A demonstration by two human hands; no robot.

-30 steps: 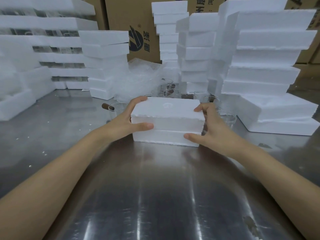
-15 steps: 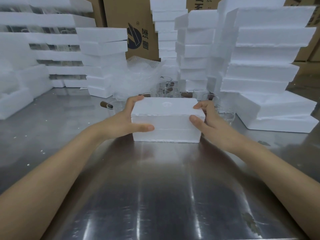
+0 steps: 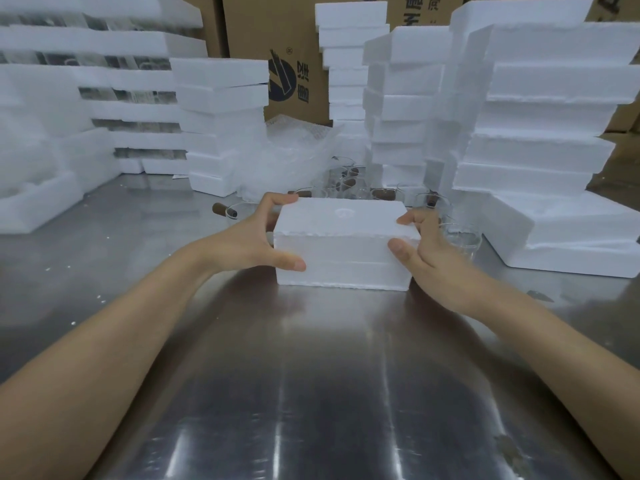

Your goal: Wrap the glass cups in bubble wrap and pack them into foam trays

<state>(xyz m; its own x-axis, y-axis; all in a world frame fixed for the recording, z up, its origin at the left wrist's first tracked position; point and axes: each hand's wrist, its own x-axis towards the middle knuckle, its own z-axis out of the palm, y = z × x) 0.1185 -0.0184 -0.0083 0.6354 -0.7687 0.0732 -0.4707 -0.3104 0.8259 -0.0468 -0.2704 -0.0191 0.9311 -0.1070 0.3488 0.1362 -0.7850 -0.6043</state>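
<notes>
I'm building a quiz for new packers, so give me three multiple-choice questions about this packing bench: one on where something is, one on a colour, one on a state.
1. Where are the loose glass cups?
A. behind the foam box
B. on top of the foam box
C. at the near table edge

2. What colour is the foam box?
A. brown
B. white
C. blue

3. How is the foam box held?
A. left hand only
B. by no hand
C. both hands grip its ends

Answers:
1. A, they stand on the metal table beyond it.
2. B, it matches the white foam stacks.
3. C, the left hand and right hand clasp opposite ends.
</notes>
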